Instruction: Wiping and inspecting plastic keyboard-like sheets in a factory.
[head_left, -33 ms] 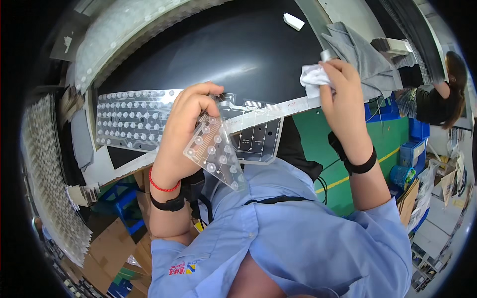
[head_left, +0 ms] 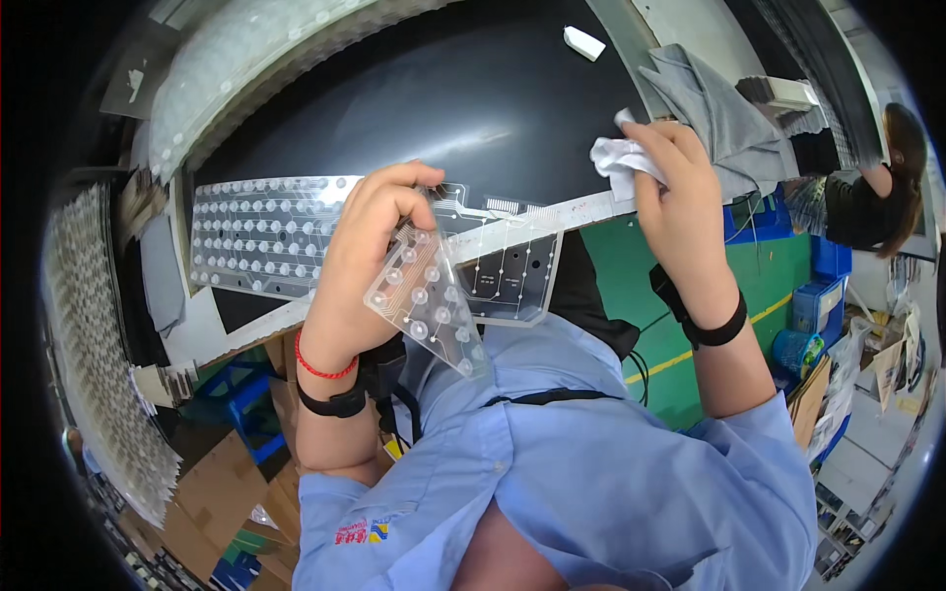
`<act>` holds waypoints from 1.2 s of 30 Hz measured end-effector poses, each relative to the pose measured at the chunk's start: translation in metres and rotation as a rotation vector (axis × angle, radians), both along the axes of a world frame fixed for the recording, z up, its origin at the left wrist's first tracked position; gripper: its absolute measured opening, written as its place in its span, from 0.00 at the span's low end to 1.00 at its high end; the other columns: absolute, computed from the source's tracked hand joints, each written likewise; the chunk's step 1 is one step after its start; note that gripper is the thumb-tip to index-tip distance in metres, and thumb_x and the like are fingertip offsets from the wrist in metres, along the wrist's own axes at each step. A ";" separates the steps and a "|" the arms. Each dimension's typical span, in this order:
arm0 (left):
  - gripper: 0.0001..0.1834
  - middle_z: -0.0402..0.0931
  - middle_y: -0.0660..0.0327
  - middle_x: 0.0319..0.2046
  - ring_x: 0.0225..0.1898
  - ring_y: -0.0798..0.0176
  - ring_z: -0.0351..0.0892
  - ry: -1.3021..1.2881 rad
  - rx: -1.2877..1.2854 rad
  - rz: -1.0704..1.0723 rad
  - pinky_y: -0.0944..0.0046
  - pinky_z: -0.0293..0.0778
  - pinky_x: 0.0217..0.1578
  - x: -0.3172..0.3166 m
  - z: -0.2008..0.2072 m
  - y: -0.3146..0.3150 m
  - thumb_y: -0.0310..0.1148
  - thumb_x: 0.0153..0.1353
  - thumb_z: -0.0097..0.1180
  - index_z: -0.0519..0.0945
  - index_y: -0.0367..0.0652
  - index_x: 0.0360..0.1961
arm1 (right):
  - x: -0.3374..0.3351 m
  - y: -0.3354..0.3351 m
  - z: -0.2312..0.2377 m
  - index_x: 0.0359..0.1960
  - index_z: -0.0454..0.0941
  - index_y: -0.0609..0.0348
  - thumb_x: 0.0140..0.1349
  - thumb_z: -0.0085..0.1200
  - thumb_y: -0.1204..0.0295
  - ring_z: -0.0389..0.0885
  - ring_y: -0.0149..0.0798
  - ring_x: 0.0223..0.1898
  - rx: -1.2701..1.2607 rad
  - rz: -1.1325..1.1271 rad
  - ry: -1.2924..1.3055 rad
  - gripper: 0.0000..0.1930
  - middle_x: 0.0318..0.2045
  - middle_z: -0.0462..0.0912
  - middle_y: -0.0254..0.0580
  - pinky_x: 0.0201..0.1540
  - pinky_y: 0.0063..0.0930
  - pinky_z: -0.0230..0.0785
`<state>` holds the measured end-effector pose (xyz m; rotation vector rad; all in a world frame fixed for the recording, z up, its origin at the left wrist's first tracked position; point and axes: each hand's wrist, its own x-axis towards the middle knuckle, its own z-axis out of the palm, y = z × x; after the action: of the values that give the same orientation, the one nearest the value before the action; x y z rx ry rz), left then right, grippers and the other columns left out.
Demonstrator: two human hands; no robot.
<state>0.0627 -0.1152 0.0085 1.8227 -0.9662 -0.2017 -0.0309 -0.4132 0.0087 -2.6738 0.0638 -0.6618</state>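
My left hand [head_left: 370, 251] grips a clear keyboard membrane sheet [head_left: 266, 236] at the near edge of the dark worktop. Printed traces and rows of translucent domes cover the sheet. One corner of its upper layer, a flap with domes [head_left: 429, 305], is folded back toward me, baring the traced lower layer [head_left: 517, 281] that juts past the table edge. Off to the right, apart from the sheet, my right hand [head_left: 680, 192] pinches a crumpled white cloth [head_left: 623, 163] between thumb and fingers. A bit of the cloth sticks up above the fingertips.
A small white block [head_left: 583, 43] lies on the black worktop [head_left: 414, 108]. Stacked dome sheets [head_left: 227, 79] line its far left side, with another tall stack [head_left: 103, 325] at left. Grey cloth [head_left: 714, 113] drapes at right. A co-worker [head_left: 867, 197] sits far right, near blue bins [head_left: 818, 300].
The white cloth has shifted slightly in my right hand, and the fingers have turned a little. My left hand and the membrane sheet stay in place.
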 end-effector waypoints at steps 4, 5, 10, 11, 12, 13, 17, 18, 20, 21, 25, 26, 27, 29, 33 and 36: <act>0.10 0.72 0.53 0.58 0.59 0.56 0.69 0.032 0.065 0.018 0.58 0.63 0.61 -0.003 0.003 0.003 0.30 0.55 0.59 0.72 0.44 0.37 | 0.026 0.035 0.019 0.44 0.80 0.62 0.50 0.55 0.85 0.81 0.54 0.45 0.245 0.162 -0.135 0.17 0.42 0.81 0.51 0.51 0.40 0.73; 0.11 0.71 0.52 0.57 0.57 0.54 0.70 0.028 0.048 0.028 0.58 0.65 0.59 -0.003 0.003 0.003 0.28 0.54 0.60 0.73 0.43 0.37 | 0.033 0.045 0.020 0.43 0.81 0.61 0.49 0.56 0.86 0.82 0.52 0.46 0.227 0.268 -0.184 0.17 0.42 0.81 0.50 0.52 0.37 0.74; 0.12 0.67 0.50 0.56 0.54 0.55 0.68 0.033 -0.043 0.086 0.59 0.65 0.57 0.000 -0.007 0.006 0.27 0.52 0.60 0.74 0.43 0.37 | 0.043 0.094 0.008 0.36 0.83 0.63 0.50 0.57 0.80 0.80 0.53 0.47 0.146 0.574 0.037 0.10 0.41 0.81 0.49 0.51 0.43 0.74; 0.12 0.67 0.50 0.56 0.54 0.55 0.68 0.033 -0.044 0.090 0.59 0.65 0.57 0.000 -0.007 0.007 0.27 0.52 0.60 0.74 0.43 0.37 | 0.034 0.089 0.013 0.37 0.84 0.61 0.50 0.58 0.79 0.80 0.52 0.47 0.077 0.581 0.073 0.11 0.42 0.82 0.49 0.51 0.44 0.74; 0.12 0.67 0.51 0.56 0.53 0.55 0.68 0.030 -0.056 0.089 0.59 0.66 0.56 -0.001 -0.006 0.009 0.26 0.52 0.60 0.74 0.43 0.38 | 0.025 0.074 0.016 0.37 0.84 0.61 0.50 0.57 0.80 0.80 0.52 0.47 0.105 0.603 0.140 0.11 0.43 0.82 0.49 0.51 0.44 0.74; 0.12 0.67 0.51 0.56 0.52 0.55 0.69 0.028 -0.072 0.085 0.60 0.66 0.56 -0.001 -0.005 0.010 0.25 0.52 0.60 0.74 0.43 0.38 | 0.013 0.051 0.020 0.37 0.85 0.60 0.50 0.57 0.80 0.80 0.52 0.48 0.128 0.620 0.209 0.12 0.43 0.83 0.49 0.51 0.45 0.73; 0.12 0.67 0.51 0.56 0.52 0.56 0.70 0.071 -0.087 0.053 0.61 0.67 0.55 -0.003 -0.007 0.003 0.23 0.52 0.60 0.74 0.43 0.39 | -0.030 -0.047 0.075 0.42 0.86 0.60 0.50 0.47 0.89 0.83 0.52 0.47 -0.102 0.219 0.638 0.21 0.45 0.83 0.53 0.51 0.37 0.75; 0.13 0.67 0.51 0.56 0.52 0.56 0.70 0.056 -0.073 0.050 0.61 0.67 0.54 -0.002 -0.007 0.004 0.22 0.52 0.59 0.74 0.43 0.39 | -0.026 -0.046 0.078 0.42 0.86 0.60 0.50 0.47 0.89 0.83 0.52 0.47 -0.097 0.215 0.640 0.21 0.45 0.83 0.53 0.51 0.37 0.75; 0.13 0.67 0.51 0.56 0.52 0.56 0.70 0.033 -0.054 0.037 0.62 0.68 0.54 0.000 -0.005 0.005 0.21 0.52 0.59 0.74 0.43 0.39 | -0.009 -0.031 0.078 0.44 0.86 0.61 0.49 0.45 0.90 0.84 0.51 0.47 0.042 0.164 0.220 0.23 0.46 0.84 0.54 0.52 0.36 0.75; 0.12 0.67 0.50 0.57 0.51 0.57 0.70 0.055 -0.051 0.038 0.62 0.68 0.53 0.000 -0.005 0.005 0.22 0.53 0.59 0.74 0.42 0.39 | 0.001 -0.006 0.069 0.43 0.86 0.62 0.50 0.46 0.90 0.84 0.49 0.49 0.129 0.122 0.083 0.22 0.47 0.84 0.54 0.53 0.35 0.76; 0.12 0.67 0.50 0.57 0.50 0.58 0.70 0.016 -0.059 0.031 0.62 0.69 0.51 0.002 -0.009 0.007 0.22 0.54 0.60 0.74 0.42 0.39 | 0.024 0.067 0.004 0.45 0.84 0.59 0.49 0.53 0.86 0.78 0.51 0.56 0.138 0.541 -0.014 0.20 0.51 0.82 0.48 0.58 0.41 0.72; 0.12 0.67 0.50 0.57 0.50 0.58 0.70 0.014 -0.059 0.025 0.62 0.69 0.51 0.003 -0.007 0.006 0.22 0.54 0.60 0.74 0.42 0.39 | 0.020 0.064 0.002 0.42 0.85 0.59 0.49 0.52 0.86 0.79 0.51 0.53 0.155 0.603 0.016 0.19 0.49 0.83 0.47 0.58 0.42 0.73; 0.11 0.66 0.50 0.57 0.50 0.58 0.70 0.042 -0.053 0.032 0.62 0.69 0.51 0.001 -0.007 0.008 0.23 0.54 0.59 0.74 0.42 0.39 | 0.016 0.058 -0.001 0.40 0.85 0.59 0.49 0.52 0.86 0.80 0.51 0.51 0.179 0.680 0.051 0.17 0.46 0.84 0.46 0.57 0.42 0.73; 0.11 0.66 0.50 0.58 0.51 0.58 0.70 0.077 -0.061 0.046 0.62 0.69 0.52 0.001 -0.009 0.009 0.23 0.55 0.59 0.74 0.41 0.39 | -0.012 0.007 0.017 0.33 0.85 0.61 0.48 0.51 0.86 0.82 0.50 0.44 0.191 0.556 0.196 0.13 0.41 0.85 0.46 0.51 0.41 0.75; 0.13 0.69 0.47 0.58 0.55 0.55 0.72 0.082 -0.231 0.105 0.59 0.70 0.53 -0.009 -0.006 -0.006 0.19 0.54 0.58 0.74 0.41 0.41 | -0.035 -0.060 0.065 0.32 0.84 0.63 0.44 0.45 0.89 0.82 0.51 0.38 0.097 0.278 0.385 0.17 0.38 0.84 0.48 0.42 0.32 0.73; 0.15 0.74 0.47 0.54 0.55 0.51 0.75 -0.113 -0.319 0.163 0.56 0.71 0.54 -0.012 -0.004 0.006 0.16 0.52 0.57 0.74 0.41 0.41 | -0.024 -0.035 0.058 0.38 0.84 0.62 0.46 0.44 0.89 0.82 0.49 0.39 0.288 0.082 0.070 0.20 0.40 0.83 0.50 0.42 0.29 0.73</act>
<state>0.0511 -0.1089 0.0048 1.6192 -0.8672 0.1504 -0.0546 -0.4481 0.0667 -2.4078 0.0624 -0.4918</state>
